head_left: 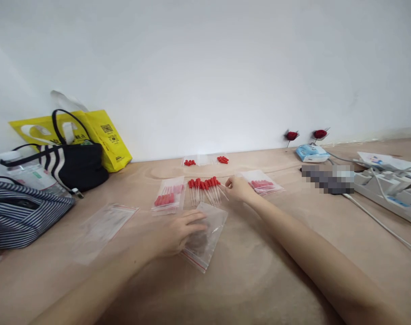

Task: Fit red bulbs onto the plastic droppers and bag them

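Note:
Several thin, clear droppers with red rubber bulbs (205,184) lie side by side in the middle of the table, bulbs towards the wall. At their right edge is my right hand (238,189), its thumb and finger pinched at the stem of one dropper. My left hand (183,230) lies with fingers stretched out over a clear zip bag (208,234) in front of the row. That bag looks flat, its red-lined zip edge facing me. Filled bags of droppers lie on both sides, one left bag (168,196) and a right bag (264,183).
Another flat zip bag (105,225) lies at left. Loose red bulbs (223,160) sit on plastic by the wall. A black bag (80,164), yellow bag (113,144) and striped pouch (29,212) stand left. Tissues (312,153) and a power strip (391,194) are at right.

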A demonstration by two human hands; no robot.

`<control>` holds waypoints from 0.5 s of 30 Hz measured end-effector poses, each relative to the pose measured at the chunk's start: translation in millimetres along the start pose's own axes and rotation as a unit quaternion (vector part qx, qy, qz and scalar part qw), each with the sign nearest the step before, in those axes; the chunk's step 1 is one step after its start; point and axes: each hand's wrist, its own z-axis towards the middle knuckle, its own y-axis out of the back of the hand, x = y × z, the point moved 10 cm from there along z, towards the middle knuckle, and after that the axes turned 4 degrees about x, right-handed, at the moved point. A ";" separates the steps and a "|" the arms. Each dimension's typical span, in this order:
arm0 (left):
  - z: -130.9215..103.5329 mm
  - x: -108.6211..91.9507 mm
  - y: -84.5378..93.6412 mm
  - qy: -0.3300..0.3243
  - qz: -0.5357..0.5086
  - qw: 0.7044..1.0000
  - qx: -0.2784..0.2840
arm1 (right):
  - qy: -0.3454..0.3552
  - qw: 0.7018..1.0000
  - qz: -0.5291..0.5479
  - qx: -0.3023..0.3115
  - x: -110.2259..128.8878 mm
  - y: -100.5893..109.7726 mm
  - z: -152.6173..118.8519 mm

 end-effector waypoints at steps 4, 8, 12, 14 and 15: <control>6.6 2.7 -9.2 -0.013 -0.044 0.998 0.049 | 0.000 0.998 0.036 -0.044 -4.7 22.1 2.2; 4.4 -8.7 -19.7 0.084 -0.052 0.992 0.079 | 0.001 0.993 0.080 -0.088 -9.4 44.1 4.0; 2.7 -24.3 -16.2 0.112 -0.056 0.988 0.090 | 0.011 0.984 0.121 -0.131 -12.3 66.4 3.2; 6.7 -26.9 -7.3 0.066 -0.062 0.993 0.080 | 0.039 0.974 0.156 -0.157 -11.6 78.6 -2.8; 9.0 -26.7 -2.7 0.032 -0.060 0.995 0.074 | 0.059 0.969 0.175 -0.166 -10.9 83.6 -7.8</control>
